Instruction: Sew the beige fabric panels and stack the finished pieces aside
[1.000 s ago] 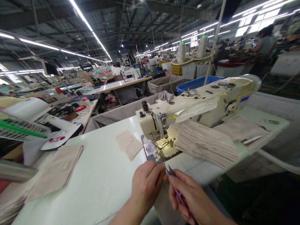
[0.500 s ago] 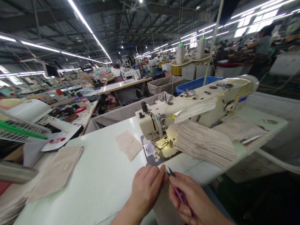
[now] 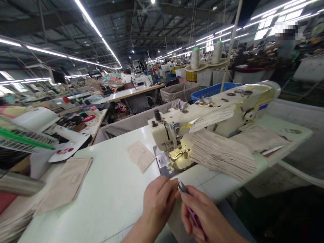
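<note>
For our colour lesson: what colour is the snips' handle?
The snips' handle is purple, in the head view.

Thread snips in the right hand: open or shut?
Slightly open: the thread snips show two separate blade tips beside the left hand.

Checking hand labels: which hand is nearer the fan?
Left. The left hand is across the table, right of the fan; the right hand, holding snips, is farther right.

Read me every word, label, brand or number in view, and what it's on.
No text can be read.
Paper strip on the near sewing machine: rows of writing, too blurred.
Far white sewing machine: marking on its arm, too small.
Blue display: nothing legible.
Purple snips in the right hand: no marking visible.
</note>
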`<state>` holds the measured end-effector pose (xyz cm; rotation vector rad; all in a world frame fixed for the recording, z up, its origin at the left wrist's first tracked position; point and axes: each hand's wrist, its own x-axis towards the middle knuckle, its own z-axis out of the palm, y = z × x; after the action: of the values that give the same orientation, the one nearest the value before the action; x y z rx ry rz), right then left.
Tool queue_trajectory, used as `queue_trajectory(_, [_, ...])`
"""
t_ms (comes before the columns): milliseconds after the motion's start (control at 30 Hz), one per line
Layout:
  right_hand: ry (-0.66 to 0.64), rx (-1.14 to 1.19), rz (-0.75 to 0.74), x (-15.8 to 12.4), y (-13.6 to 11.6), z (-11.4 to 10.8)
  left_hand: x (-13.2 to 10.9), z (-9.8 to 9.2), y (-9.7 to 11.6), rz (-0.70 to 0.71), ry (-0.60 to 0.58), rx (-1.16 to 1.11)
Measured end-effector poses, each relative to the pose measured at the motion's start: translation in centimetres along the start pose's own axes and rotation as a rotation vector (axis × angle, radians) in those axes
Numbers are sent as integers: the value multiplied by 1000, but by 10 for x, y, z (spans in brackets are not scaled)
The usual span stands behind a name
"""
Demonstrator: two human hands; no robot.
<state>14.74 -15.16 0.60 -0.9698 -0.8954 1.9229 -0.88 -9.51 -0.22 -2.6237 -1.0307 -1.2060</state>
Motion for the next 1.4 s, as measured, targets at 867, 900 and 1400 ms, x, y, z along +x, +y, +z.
queue_trajectory(867, [55, 146, 37, 7, 8, 2, 4, -6, 1, 256, -1, 226])
queue_trajectory(900, [96, 124, -3, 8, 12, 4, 4, -5, 2, 239, 10, 211])
queue_trajectory(1400, [426, -640, -345, 2, 3, -43, 15, -13, -3, -905, -129, -848])
